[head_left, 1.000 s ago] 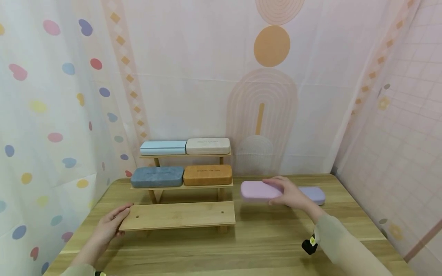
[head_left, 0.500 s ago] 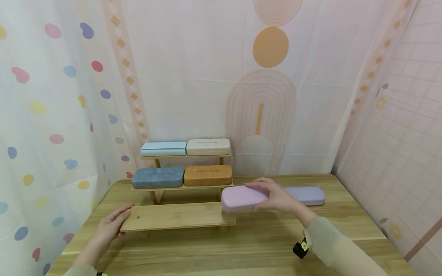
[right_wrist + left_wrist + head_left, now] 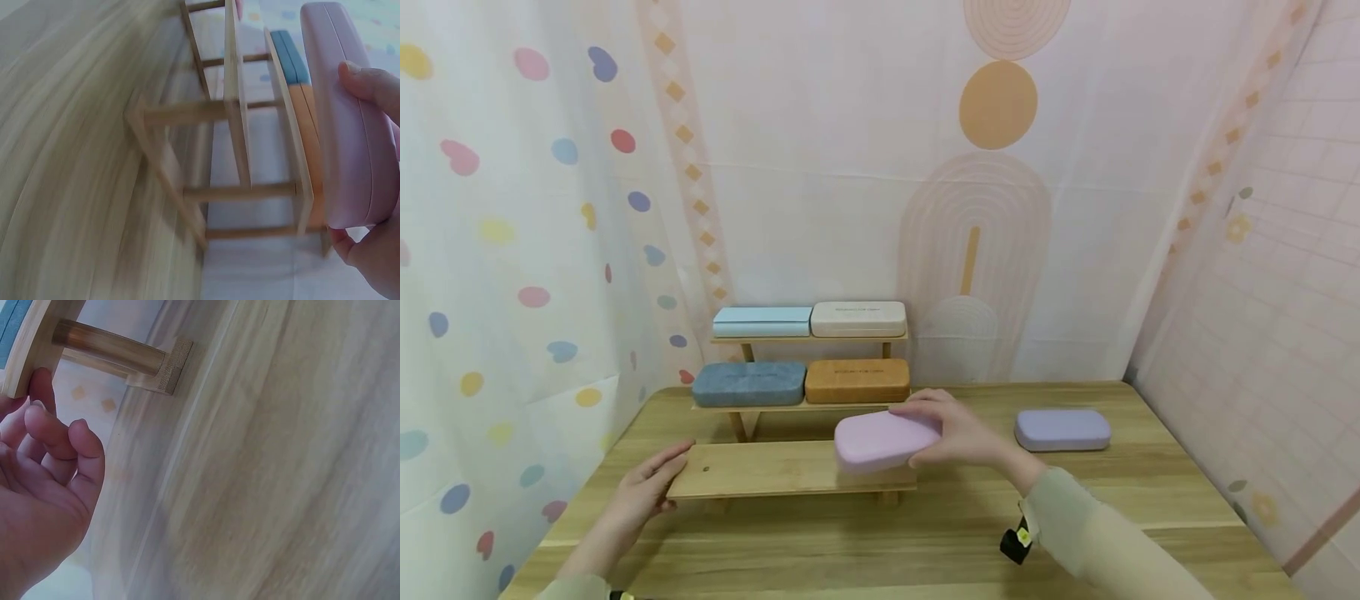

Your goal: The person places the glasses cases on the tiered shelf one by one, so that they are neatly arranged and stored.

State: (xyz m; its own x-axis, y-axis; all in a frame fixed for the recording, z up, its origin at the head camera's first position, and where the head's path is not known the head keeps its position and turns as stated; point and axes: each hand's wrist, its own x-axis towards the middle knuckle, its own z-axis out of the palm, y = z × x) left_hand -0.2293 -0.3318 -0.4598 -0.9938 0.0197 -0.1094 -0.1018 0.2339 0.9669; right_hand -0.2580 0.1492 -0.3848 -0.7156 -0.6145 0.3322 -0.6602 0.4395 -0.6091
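Observation:
My right hand (image 3: 958, 429) grips a pink glasses case (image 3: 880, 440) by its right end, thumb on the near side and fingers over the far side. In the head view the case overlaps the right part of the bottom shelf (image 3: 752, 468) of a three-tier wooden stand; the right wrist view shows the pink case (image 3: 347, 125) raised beside the tiers. My left hand (image 3: 643, 492) pinches the left end of that bottom shelf, and in the left wrist view fingertips (image 3: 42, 381) press against the board's end.
A blue case (image 3: 748, 385) and an orange-brown case (image 3: 857, 383) fill the middle tier. Above them sit a light blue case (image 3: 762, 323) and a cream case (image 3: 859, 320). A lavender case (image 3: 1063, 431) lies on the wooden table (image 3: 1120, 508) at right. Patterned curtains hang behind.
The pink case has moved left in my right hand, from beside the stand to over the bottom shelf. More of the lavender case now shows. My left hand keeps its hold on the shelf.

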